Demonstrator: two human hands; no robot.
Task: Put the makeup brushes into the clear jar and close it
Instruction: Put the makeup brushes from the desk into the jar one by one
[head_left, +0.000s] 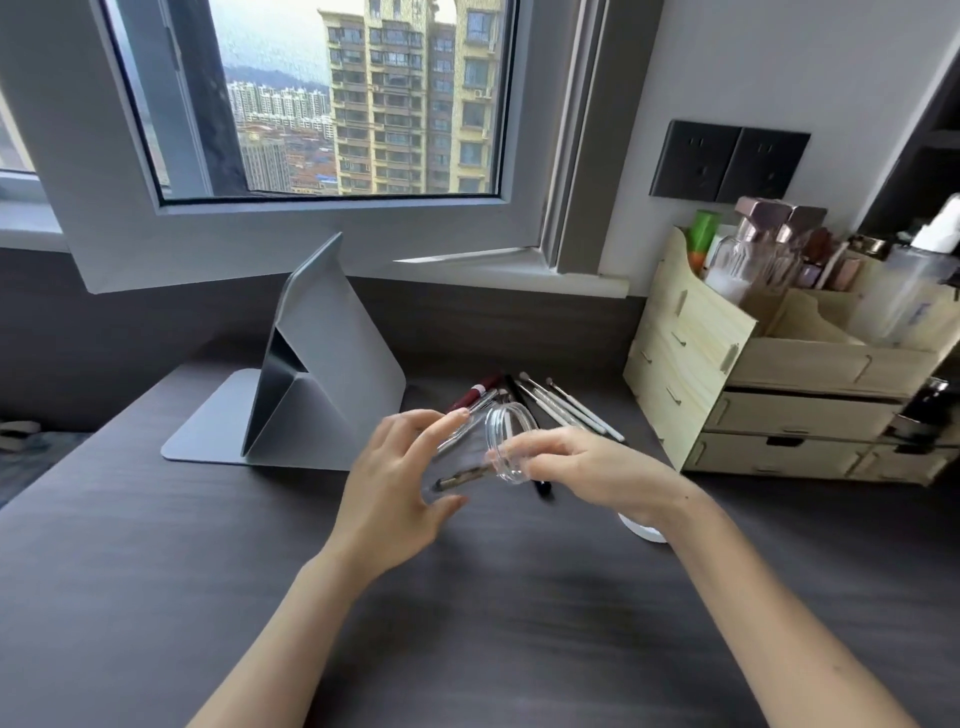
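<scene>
— Two hands on the jar?

— Yes. The left hand (400, 478) cups the clear jar (480, 449) around its base and side, fingers curled on it. The right hand (587, 470) pinches the jar at its threaded open mouth, which tilts up and toward the far edge of the desk (156, 571). The jar is held above the desk's middle, lying almost on its side.

— Anything in it?

— One makeup brush (462, 475) lies along the lower wall, a dark handle with a gold band; the glass blurs it, so the bristle end is hard to make out.

— The others?

— A loose pile of makeup brushes (550, 402) lies on the desk just behind the jar, fanned toward the back edge. Some have white handles, one is dark red. The jar hides part of the pile.

— The lid?

— Possibly the white round thing (644, 530) under the right wrist, mostly covered.

— Room to work?

— The near half of the desk is bare. A wooden organiser (727, 374) packed with bottles fills the right side, and a grey folded stand (322, 374) sits back left.
</scene>
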